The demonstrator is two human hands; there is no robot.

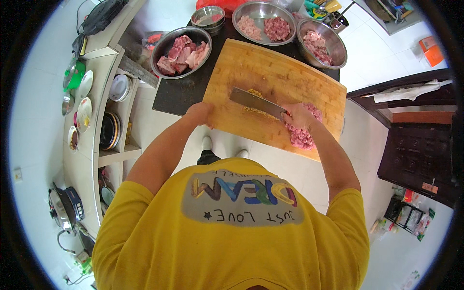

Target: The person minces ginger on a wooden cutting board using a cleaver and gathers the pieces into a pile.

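A wooden cutting board (253,72) lies across a dark table, its near edge overhanging the floor. My right hand (299,116) is closed on the handle of a cleaver (255,101), whose blade lies over finely chopped yellowish bits (266,114) near the board's middle. Minced pink meat (302,137) sits on the board beside and partly under my right hand. My left hand (201,114) holds the board's left near corner; its fingers are partly hidden at the edge.
Beyond the board stand a metal bowl of meat chunks (181,72), stacked metal bowls (208,24), a wide metal basin with two meat piles (264,39) and another metal bowl of meat (339,59). Left is a shelf counter (90,145) with plates. A dark door (417,156) is at right.
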